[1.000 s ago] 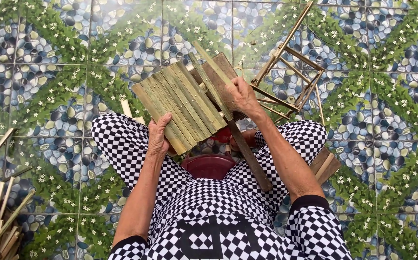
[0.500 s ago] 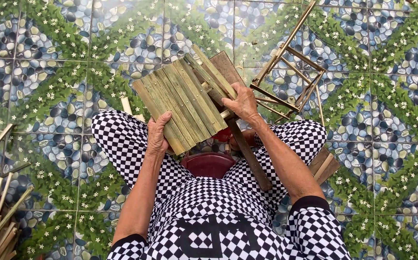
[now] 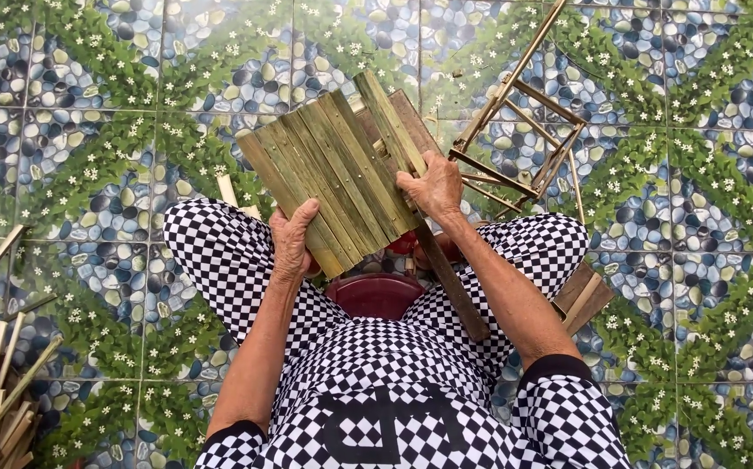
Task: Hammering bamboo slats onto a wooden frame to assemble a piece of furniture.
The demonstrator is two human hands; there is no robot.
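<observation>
Bamboo slat panel (image 3: 333,178) is being held above the knees: left hand (image 3: 292,239) clamped on its near edge, right hand (image 3: 433,187) gripping its right slat. Slat alignment appears underway; seating it squarely is being called for.

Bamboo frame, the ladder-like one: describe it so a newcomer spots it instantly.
Start from the person's checkered lap and the slat panel held by both hands. Just past the right hand, on the patterned tile floor, lies the bamboo frame. Unlike the solid panel, it is open: thin poles joined by rungs, with tiles visible through it.
</observation>
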